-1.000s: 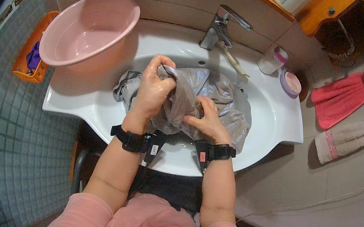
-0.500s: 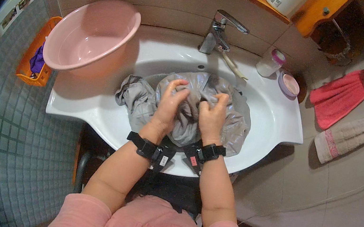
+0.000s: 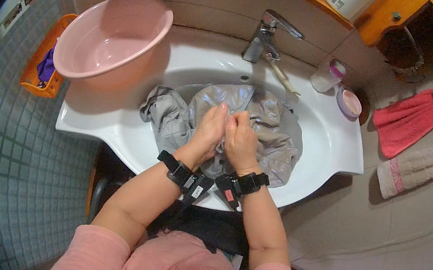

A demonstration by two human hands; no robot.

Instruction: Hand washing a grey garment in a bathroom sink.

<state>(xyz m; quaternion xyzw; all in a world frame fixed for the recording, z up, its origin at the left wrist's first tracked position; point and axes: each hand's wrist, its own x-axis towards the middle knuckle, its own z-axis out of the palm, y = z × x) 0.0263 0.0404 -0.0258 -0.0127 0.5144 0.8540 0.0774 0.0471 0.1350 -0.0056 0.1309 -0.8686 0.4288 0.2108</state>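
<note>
A wet, shiny grey garment [image 3: 273,119] lies bunched in the basin of the white sink [image 3: 323,153]. My left hand [image 3: 210,130] and my right hand [image 3: 241,138] meet over the middle of it, knuckles nearly touching. The right fingers are curled around a fold of the cloth. The left fingers are pressed together against the right hand, gripping the cloth on their side; the fold between the palms is mostly hidden. More of the grey fabric spreads to the left and right of my hands.
A pink plastic basin [image 3: 112,40] stands on the sink's left ledge, beside an orange basket [image 3: 52,86]. Behind the bowl rises a chrome faucet [image 3: 260,39]. A jar [image 3: 327,76] and a round tub [image 3: 349,103] sit at right, near a hanging red towel [image 3: 409,120].
My hands have come together from a small gap, the left moving right and the right moving left. The garment's middle folds have shifted between them. The whole view has tilted slightly.
</note>
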